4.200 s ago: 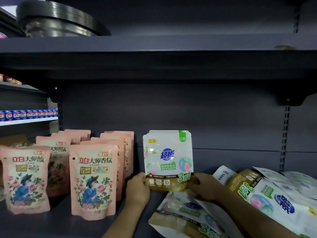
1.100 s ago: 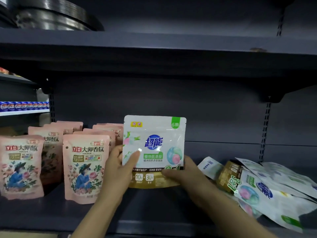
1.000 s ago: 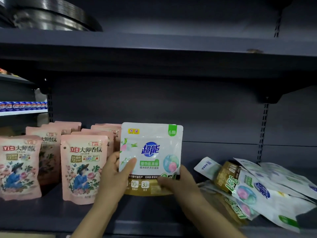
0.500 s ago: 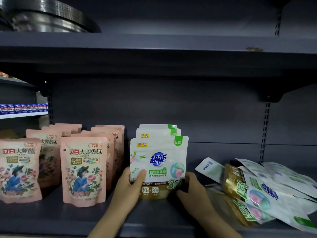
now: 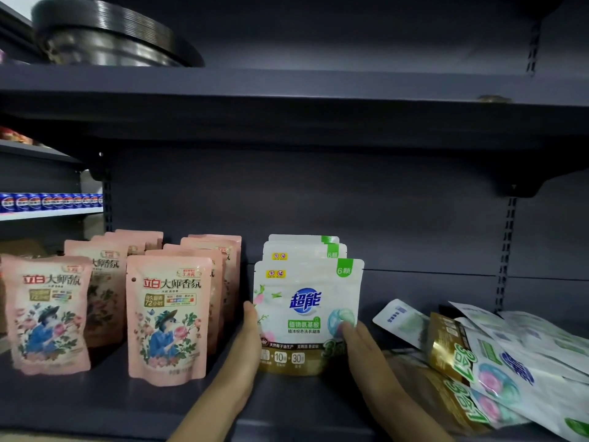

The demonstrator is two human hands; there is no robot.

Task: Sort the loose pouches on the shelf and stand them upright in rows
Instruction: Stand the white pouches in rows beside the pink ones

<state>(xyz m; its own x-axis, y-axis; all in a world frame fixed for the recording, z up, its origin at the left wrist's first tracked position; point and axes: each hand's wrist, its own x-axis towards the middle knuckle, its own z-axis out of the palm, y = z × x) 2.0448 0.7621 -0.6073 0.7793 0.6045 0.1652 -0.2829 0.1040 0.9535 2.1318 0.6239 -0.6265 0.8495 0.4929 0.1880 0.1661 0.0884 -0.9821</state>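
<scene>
A: Where was the front white pouch [image 5: 307, 314] in relation to the hands?

B: It stood upright on the shelf [image 5: 105, 400], between the two hands. The left hand [image 5: 245, 352] lay flat against its left edge, fingers straight and together, with the fingertips [image 5: 250, 309] touching the side of the pouch. The right hand [image 5: 361, 349] was at its lower right corner, fingers also nearly straight, and one fingertip pressed on the printed front. Neither hand was curled around it.

A: And behind it?

B: Two more white pouches [image 5: 302, 247] stood behind, in one row going far; only their top edges showed.

A: What was at the sides?

B: On the left, just beside the left hand, stood the pink pouches [image 5: 167, 320] in two rows. The gap between them and the white row was narrow, only the hand fitted there. On the right, the loose pile of white pouches [image 5: 497, 371] lay flat and tilted, overlapping each other, near the right wrist. Between the white row and the pile the shelf floor was bare, and also the near edge of the shelf in front of the pouch. Above, the upper shelf [image 5: 287, 87] was well apart from the pouch tops.
</scene>
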